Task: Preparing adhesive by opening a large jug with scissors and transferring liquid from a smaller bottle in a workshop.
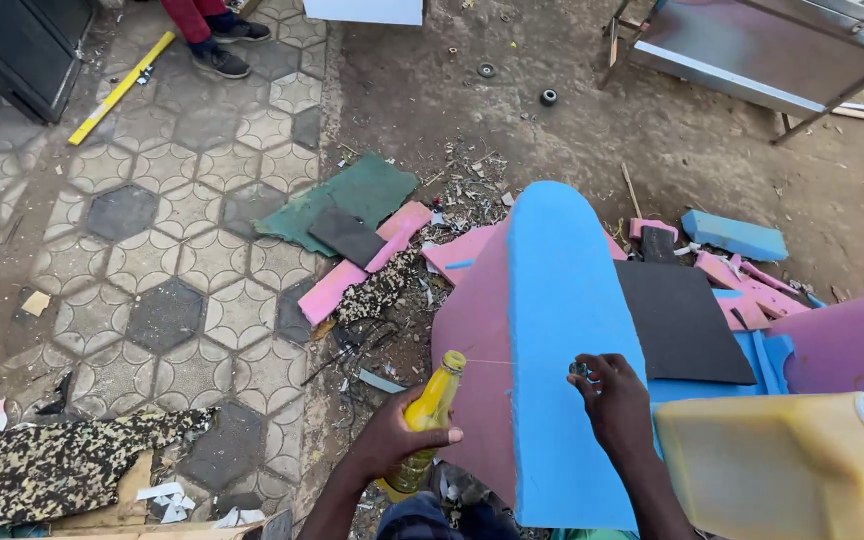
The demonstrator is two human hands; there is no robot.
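Observation:
My left hand (392,438) grips a small yellow bottle (426,420) with a yellow neck, tilted toward the blue foam. A thin glue-like thread stretches from the bottle's mouth to my right hand (612,405). That hand pinches a small dark thing, possibly the bottle's cap, over the tall blue foam slab (557,330). The slab stands upright with a rounded top, and a pink foam layer (472,340) lies against its left side.
A yellow plastic jerrycan (782,465) with a white cap sits at lower right. A black sheet (680,320), pink, blue and green foam offcuts lie on the dirt. Patterned paving is at left, with a yellow level, another person's shoes and a metal frame farther off.

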